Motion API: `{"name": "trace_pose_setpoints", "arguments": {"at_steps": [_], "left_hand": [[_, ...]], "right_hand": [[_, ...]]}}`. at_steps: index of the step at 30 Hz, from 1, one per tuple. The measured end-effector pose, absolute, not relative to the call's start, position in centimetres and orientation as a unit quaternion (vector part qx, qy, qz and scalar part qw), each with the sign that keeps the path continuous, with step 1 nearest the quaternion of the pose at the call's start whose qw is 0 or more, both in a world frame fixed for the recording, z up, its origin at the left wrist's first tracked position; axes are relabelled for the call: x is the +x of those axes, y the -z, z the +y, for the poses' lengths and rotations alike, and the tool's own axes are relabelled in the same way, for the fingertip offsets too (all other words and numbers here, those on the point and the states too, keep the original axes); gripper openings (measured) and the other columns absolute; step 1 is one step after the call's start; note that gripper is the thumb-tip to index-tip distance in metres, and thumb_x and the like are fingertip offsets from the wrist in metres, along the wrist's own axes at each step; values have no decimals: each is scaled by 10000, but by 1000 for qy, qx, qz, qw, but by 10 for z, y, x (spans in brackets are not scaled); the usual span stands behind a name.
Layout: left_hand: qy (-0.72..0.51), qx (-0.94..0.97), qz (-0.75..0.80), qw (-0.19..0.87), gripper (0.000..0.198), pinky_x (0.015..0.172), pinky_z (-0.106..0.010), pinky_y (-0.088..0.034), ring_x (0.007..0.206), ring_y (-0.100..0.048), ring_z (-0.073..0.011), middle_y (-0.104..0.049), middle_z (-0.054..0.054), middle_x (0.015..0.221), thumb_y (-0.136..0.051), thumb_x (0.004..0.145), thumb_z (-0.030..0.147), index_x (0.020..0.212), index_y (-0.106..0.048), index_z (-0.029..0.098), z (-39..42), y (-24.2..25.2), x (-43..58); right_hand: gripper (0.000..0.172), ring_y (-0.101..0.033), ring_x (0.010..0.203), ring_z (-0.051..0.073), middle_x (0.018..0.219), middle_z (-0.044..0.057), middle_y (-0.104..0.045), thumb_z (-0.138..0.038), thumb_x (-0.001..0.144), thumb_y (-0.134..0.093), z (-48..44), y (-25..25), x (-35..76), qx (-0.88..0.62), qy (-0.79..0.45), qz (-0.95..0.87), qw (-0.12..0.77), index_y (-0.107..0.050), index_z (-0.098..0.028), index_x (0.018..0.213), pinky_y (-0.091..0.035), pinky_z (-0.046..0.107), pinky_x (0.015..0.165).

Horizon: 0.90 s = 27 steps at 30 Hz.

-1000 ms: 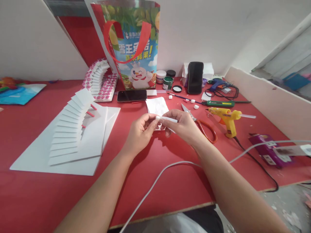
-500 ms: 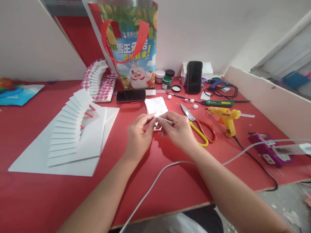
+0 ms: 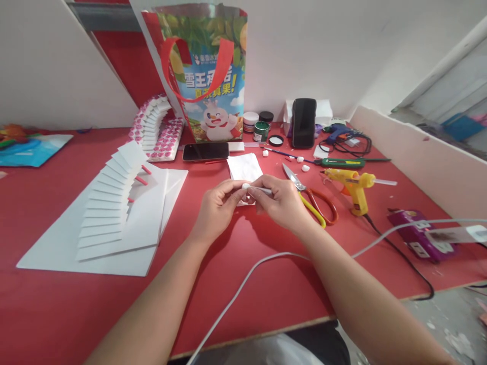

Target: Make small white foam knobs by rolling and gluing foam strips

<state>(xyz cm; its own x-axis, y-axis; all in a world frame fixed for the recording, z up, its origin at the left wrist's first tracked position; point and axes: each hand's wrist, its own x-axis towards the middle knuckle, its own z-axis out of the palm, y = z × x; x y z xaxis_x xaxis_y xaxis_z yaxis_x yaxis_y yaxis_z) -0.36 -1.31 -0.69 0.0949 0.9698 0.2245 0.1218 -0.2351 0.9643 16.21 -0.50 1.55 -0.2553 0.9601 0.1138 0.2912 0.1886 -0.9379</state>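
Note:
Between the thumb and fingers of my left hand (image 3: 216, 209) is a small white lump (image 3: 245, 186), soft-looking and rounded. My right hand (image 3: 280, 200) pinches a thin white stick (image 3: 263, 190), its tip against or very close to the lump. Both hands are closed and meet above a sheet of white paper (image 3: 245, 166) on the red table. Scissors (image 3: 308, 195) with one yellow and one red handle lie just right of my right hand. Similar white lumps (image 3: 305, 168) rest on the table beyond the scissors.
A stepped white board model (image 3: 104, 203) with red sticks stands at left on white sheets. A printed bag (image 3: 213, 76), paint jars (image 3: 261, 131) and two phones (image 3: 205, 151) are at the back. At right lie a yellow glue gun (image 3: 353, 185) and purple pack (image 3: 418, 235); a grey cable (image 3: 262, 261) crosses in front.
My fingers have shifted slightly on the white lump, which now shows more plainly. The stick stays in my right hand, and the view has tilted a little.

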Motion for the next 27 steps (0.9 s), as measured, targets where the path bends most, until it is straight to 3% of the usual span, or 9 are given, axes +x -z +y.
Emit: {"name": "trace_pose_setpoints", "arguments": {"at_steps": [5, 9, 12, 17, 23, 27], "left_hand": [[-501, 619, 476, 373, 201, 713, -259, -559, 722, -649, -146, -689, -23, 809, -583, 936, 348, 979, -692, 184, -13, 9, -3], [-496, 631, 469, 368, 203, 714, -260, -550, 746, -655, -152, -711, -48, 894, -579, 937, 338, 980, -698, 179, -14, 6, -2], [-493, 629, 463, 383, 219, 721, -272, -560, 726, -651, -155, -693, -35, 807, -570, 943, 344, 998, -710, 185, -15, 3, -1], [-490, 616, 474, 394, 221, 742, -275, -567, 754, -669, -160, -717, -40, 835, -598, 929, 360, 992, -718, 185, -16, 2, 0], [-498, 602, 477, 402, 233, 726, -268, -559, 748, -667, -155, -737, -40, 877, -624, 916, 381, 997, -725, 188, -15, 5, -2], [-506, 579, 486, 415, 243, 724, -264, -556, 740, -671, -149, -740, -37, 856, -640, 908, 381, 1009, -725, 178, -16, 6, -1]], "right_hand": [[495, -672, 554, 181, 749, 96, -731, -622, 948, -470, 3, -16, 162, -449, -669, -462, 371, -639, -157, 941, -572, 323, 557], [420, -656, 568, 175, 738, 86, -703, -521, 991, -448, 6, -19, 164, -415, -758, -374, 336, -616, -139, 1037, -581, 319, 551], [299, -538, 517, 116, 713, 22, -628, -451, 943, -583, 4, -18, 164, -392, -763, -380, 344, -626, -156, 936, -562, 283, 521], [322, -386, 502, 63, 703, -33, -509, -466, 846, -714, 2, -16, 164, -380, -758, -402, 345, -621, -158, 828, -519, 251, 523], [338, -394, 521, 58, 702, -33, -508, -453, 813, -730, 1, -21, 166, -384, -713, -484, 333, -698, -137, 928, -453, 247, 532], [285, -445, 537, 82, 637, -39, -509, -397, 903, -610, -1, -21, 163, -453, -554, -609, 343, -717, -136, 947, -403, 260, 574]]}}
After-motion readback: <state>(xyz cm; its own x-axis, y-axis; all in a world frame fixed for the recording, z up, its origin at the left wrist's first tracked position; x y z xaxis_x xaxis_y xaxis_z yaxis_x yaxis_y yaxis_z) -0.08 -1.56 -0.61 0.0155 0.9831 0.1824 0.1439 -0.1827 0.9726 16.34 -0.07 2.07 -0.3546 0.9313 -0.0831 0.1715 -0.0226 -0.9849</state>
